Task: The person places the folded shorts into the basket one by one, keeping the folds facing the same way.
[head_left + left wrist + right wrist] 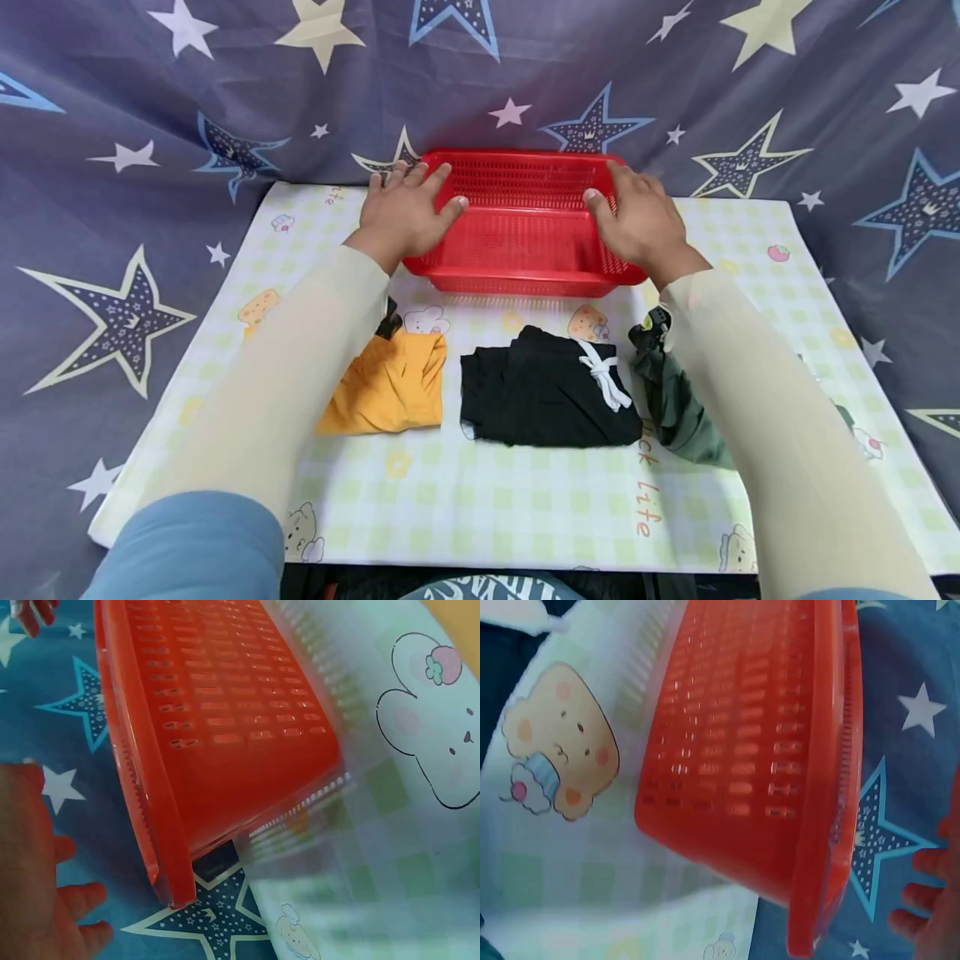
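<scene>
A red plastic basket with slotted walls sits at the table's far edge, and its inside is bare. Over its left end is my left hand, fingers spread and straight. My right hand is at the right end, its thumb above the inside of the rim. In both wrist views the fingers look loose and stand apart from the basket wall. Nearer me lie folded black shorts with a white drawstring, a folded orange garment and a dark green garment. My forearms partly cover the orange and green ones.
A table with a green-checked cartoon cover carries everything. Directly behind it hangs a dark star-patterned cloth, which also shows along both sides. Small black parts show at the far ends of the orange and green garments.
</scene>
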Action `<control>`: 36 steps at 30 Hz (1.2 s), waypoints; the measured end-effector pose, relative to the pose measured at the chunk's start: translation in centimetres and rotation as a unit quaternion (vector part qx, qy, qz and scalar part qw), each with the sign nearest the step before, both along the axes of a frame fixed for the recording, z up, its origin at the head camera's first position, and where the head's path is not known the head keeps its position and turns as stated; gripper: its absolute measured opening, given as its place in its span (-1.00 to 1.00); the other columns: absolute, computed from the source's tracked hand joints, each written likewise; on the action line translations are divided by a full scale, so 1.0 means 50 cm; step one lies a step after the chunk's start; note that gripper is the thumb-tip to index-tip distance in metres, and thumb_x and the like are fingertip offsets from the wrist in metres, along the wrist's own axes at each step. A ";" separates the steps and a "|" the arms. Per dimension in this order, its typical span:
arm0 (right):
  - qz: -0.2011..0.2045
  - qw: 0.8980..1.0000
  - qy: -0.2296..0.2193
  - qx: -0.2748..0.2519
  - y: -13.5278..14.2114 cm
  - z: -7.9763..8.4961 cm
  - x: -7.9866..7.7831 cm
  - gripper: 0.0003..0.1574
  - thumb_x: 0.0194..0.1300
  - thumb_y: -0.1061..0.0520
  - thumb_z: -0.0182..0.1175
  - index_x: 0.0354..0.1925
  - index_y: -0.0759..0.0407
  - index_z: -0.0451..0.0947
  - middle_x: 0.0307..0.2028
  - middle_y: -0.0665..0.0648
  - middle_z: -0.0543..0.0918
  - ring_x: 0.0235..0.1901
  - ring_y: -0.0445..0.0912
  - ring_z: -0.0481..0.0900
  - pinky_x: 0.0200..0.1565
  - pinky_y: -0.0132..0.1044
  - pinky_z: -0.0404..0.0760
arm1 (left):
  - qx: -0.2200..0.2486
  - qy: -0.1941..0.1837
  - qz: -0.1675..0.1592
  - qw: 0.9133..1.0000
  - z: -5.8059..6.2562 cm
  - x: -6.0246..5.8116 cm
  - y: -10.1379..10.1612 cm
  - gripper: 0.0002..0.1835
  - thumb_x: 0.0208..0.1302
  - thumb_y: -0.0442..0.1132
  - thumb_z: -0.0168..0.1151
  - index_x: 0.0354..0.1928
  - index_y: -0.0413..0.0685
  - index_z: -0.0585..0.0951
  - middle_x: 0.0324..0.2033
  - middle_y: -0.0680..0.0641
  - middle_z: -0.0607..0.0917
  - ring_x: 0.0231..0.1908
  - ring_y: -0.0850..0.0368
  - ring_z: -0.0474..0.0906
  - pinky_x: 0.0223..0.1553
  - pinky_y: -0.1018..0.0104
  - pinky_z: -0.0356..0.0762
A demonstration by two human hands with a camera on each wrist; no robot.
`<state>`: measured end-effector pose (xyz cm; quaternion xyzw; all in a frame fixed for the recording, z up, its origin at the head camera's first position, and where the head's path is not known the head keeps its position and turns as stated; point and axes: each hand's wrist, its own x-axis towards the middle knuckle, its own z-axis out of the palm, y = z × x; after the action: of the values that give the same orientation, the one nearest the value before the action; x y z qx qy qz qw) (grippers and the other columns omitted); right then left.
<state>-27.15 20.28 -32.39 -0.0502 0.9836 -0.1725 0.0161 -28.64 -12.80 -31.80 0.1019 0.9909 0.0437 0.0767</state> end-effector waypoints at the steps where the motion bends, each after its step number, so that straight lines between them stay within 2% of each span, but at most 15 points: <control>1: -0.002 1.000 0.012 -0.009 -0.004 0.001 0.003 -0.04 0.54 -0.43 -0.32 0.67 -0.10 -0.28 0.60 0.22 0.01 0.56 0.20 -0.12 0.46 0.28 0.00 | 0.009 0.004 0.002 1.000 0.001 0.003 -0.004 -0.18 0.49 0.42 -0.46 0.65 0.30 -0.25 0.62 -0.13 -0.14 0.57 -0.26 -0.38 0.46 -0.31 -0.51; 5: 0.003 0.997 0.070 -0.042 -0.023 0.004 0.025 -0.11 0.56 -0.36 -0.24 0.65 -0.05 -0.07 0.52 0.26 0.23 0.50 0.18 0.11 0.39 0.27 0.21 | 0.044 0.027 0.003 0.999 0.003 0.015 -0.020 -0.24 0.56 0.32 -0.42 0.66 0.22 -0.08 0.61 -0.14 -0.02 0.57 -0.22 -0.19 0.49 -0.28 -0.32; 8: 0.010 0.990 0.121 -0.075 -0.039 0.000 0.047 -0.20 0.58 -0.28 -0.15 0.59 0.01 0.14 0.45 0.25 0.36 0.43 0.17 0.26 0.32 0.26 0.34 | 0.071 0.054 -0.002 0.996 0.004 0.032 -0.036 -0.29 0.60 0.23 -0.37 0.64 0.11 0.09 0.59 -0.15 0.08 0.56 -0.16 -0.06 0.50 -0.24 -0.13; 11: 0.020 0.978 0.172 -0.116 -0.059 -0.008 0.073 -0.32 0.57 -0.18 -0.05 0.48 0.09 0.34 0.33 0.21 0.50 0.32 0.11 0.41 0.24 0.18 0.44 | 0.102 0.082 -0.003 0.991 0.006 0.059 -0.059 -0.36 0.61 0.14 -0.26 0.58 0.03 0.24 0.57 -0.15 0.16 0.54 -0.14 0.05 0.46 -0.23 0.04; 14: 0.041 0.962 0.207 -0.171 -0.083 -0.020 0.104 -0.44 0.57 -0.07 0.05 0.37 0.16 0.44 0.16 0.17 0.62 0.08 0.05 0.59 0.08 0.04 0.56 | 0.137 0.113 0.004 0.984 0.004 0.094 -0.090 -0.43 0.61 0.04 -0.16 0.51 -0.01 0.38 0.54 -0.15 0.23 0.49 -0.18 0.17 0.42 -0.24 0.15; 17: 0.068 0.947 0.214 -0.232 -0.106 -0.033 0.138 -0.52 0.56 0.04 0.10 0.30 0.23 0.47 0.03 0.16 0.67 -0.10 0.00 0.63 -0.07 -0.08 0.60 | 0.171 0.132 0.020 0.976 -0.001 0.133 -0.127 -0.50 0.60 -0.04 -0.11 0.43 -0.06 0.47 0.50 -0.19 0.30 0.44 -0.24 0.25 0.40 -0.22 0.20; 19: 0.080 0.938 0.204 -0.268 -0.123 -0.041 0.160 -0.57 0.55 0.08 0.13 0.26 0.25 0.49 -0.04 0.15 0.68 -0.13 -0.04 0.63 -0.13 -0.12 0.60 | 0.185 0.139 0.037 0.972 -0.008 0.158 -0.154 -0.53 0.60 -0.07 -0.08 0.38 -0.11 0.51 0.47 -0.22 0.34 0.42 -0.28 0.27 0.38 -0.22 0.22; 21: 0.082 0.932 0.178 -0.304 -0.143 -0.048 0.181 -0.61 0.53 0.11 0.15 0.22 0.24 0.53 -0.10 0.14 0.69 -0.16 -0.06 0.63 -0.16 -0.17 0.58 | 0.192 0.134 0.060 0.970 -0.014 0.182 -0.181 -0.53 0.59 -0.09 -0.08 0.36 -0.15 0.52 0.45 -0.25 0.36 0.41 -0.31 0.27 0.37 -0.23 0.23; 23: 0.077 0.928 0.131 -0.340 -0.163 -0.055 0.199 -0.64 0.53 0.11 0.17 0.19 0.22 0.56 -0.15 0.14 0.71 -0.22 -0.07 0.62 -0.22 -0.22 0.56 | 0.192 0.126 0.091 0.969 -0.021 0.203 -0.210 -0.53 0.58 -0.10 -0.08 0.35 -0.16 0.52 0.42 -0.28 0.39 0.40 -0.32 0.28 0.33 -0.26 0.26; 26: 0.070 0.913 0.021 -0.402 -0.195 -0.067 0.225 -0.64 0.54 0.14 0.13 0.19 0.25 0.56 -0.13 0.21 0.72 -0.24 -0.04 0.67 -0.24 -0.24 0.64 | 0.184 0.107 0.135 0.968 -0.030 0.235 -0.253 -0.53 0.56 -0.11 -0.07 0.34 -0.19 0.52 0.33 -0.36 0.44 0.34 -0.37 0.31 0.26 -0.31 0.30; 29: 0.064 0.886 -0.104 -0.447 -0.228 -0.082 0.249 -0.61 0.55 0.19 0.04 0.24 0.31 0.50 -0.04 0.30 0.68 -0.16 0.08 0.72 -0.22 -0.16 0.73 | 0.173 0.070 0.168 0.968 -0.042 0.264 -0.296 -0.50 0.56 -0.10 -0.08 0.36 -0.24 0.47 0.27 -0.46 0.44 0.27 -0.46 0.32 0.19 -0.39 0.30; 31: 0.058 0.864 -0.173 -0.469 -0.250 -0.092 0.263 -0.60 0.55 0.22 0.00 0.25 0.36 0.46 0.00 0.37 0.64 -0.12 0.18 0.72 -0.21 -0.09 0.75 | 0.173 0.040 0.180 0.968 -0.051 0.279 -0.322 -0.46 0.57 -0.07 -0.09 0.40 -0.29 0.40 0.26 -0.51 0.43 0.26 -0.51 0.29 0.19 -0.43 0.27; 33: 0.046 0.843 -0.233 -0.482 -0.271 -0.100 0.275 -0.58 0.55 0.23 -0.01 0.25 0.40 0.44 0.05 0.42 0.61 -0.06 0.24 0.70 -0.17 -0.08 0.75 | 0.174 0.002 0.191 0.966 -0.060 0.291 -0.344 -0.40 0.59 -0.02 -0.10 0.44 -0.34 0.32 0.27 -0.54 0.39 0.27 -0.55 0.25 0.21 -0.47 0.23; 36: 0.025 0.818 -0.304 -0.488 -0.301 -0.115 0.285 -0.57 0.56 0.20 0.03 0.24 0.45 0.42 0.10 0.46 0.57 0.00 0.26 0.67 -0.11 -0.10 0.74 | 0.167 -0.050 0.203 0.964 -0.075 0.305 -0.370 -0.29 0.60 0.06 -0.12 0.48 -0.42 0.21 0.29 -0.59 0.33 0.28 -0.60 0.20 0.23 -0.48 0.20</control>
<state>-12.92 5.22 -38.15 -0.0212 0.7139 -0.6361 0.2922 -13.41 -31.32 -35.54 -0.0918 0.9642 0.2287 0.0978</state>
